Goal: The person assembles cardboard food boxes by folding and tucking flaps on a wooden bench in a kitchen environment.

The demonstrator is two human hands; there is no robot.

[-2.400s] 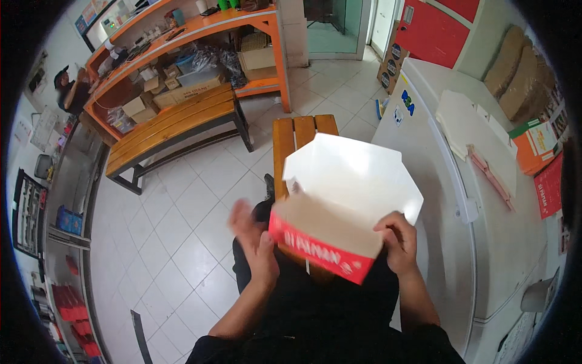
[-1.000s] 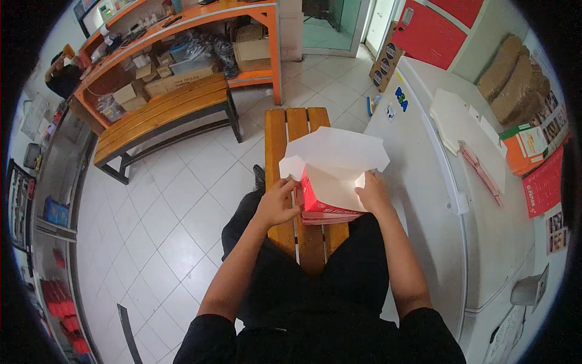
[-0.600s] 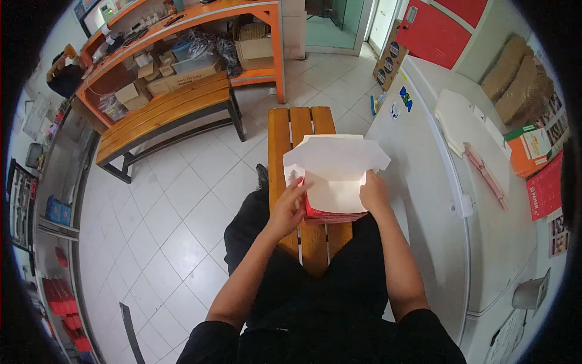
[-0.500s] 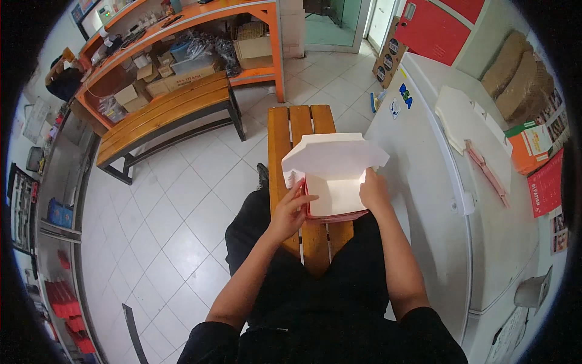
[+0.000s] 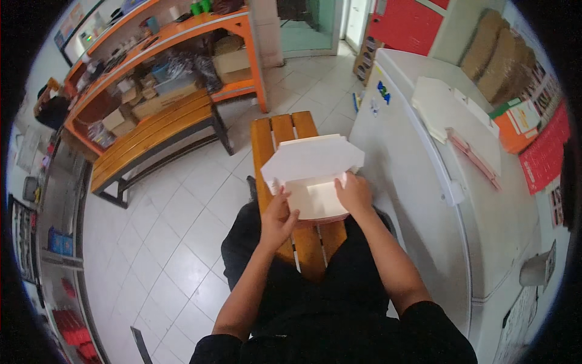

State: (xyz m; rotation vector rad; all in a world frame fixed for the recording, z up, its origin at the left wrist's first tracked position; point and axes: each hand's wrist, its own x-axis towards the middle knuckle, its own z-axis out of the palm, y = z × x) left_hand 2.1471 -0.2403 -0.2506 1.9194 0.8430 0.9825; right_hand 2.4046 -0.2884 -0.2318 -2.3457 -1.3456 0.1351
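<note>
A paper food box (image 5: 312,159), white inside with a reddish outside, rests on the slatted wooden bench (image 5: 280,130) between my knees. Its lid stands raised at the far side, and the inside shows bare. At the left wall, my left hand (image 5: 279,223) grips the box, fingers by the back corner and thumb near the front edge. My right hand (image 5: 356,195) pinches the right wall close to the lid's fold, with its thumb over the rim. Parts of the fingers on the outer sides are hidden.
A white chest freezer (image 5: 412,176) stands close on my right, bearing flat white box blanks (image 5: 454,112) and brown plastic-wrapped bundles (image 5: 503,64). Another wooden bench (image 5: 160,130) sits at the back left, before an orange counter (image 5: 257,70) with cartons beneath.
The whole view has shifted slightly. My left hand's finger, earlier stretched over the box's inside, has drawn back to the left wall. My right hand stays at the right wall.
</note>
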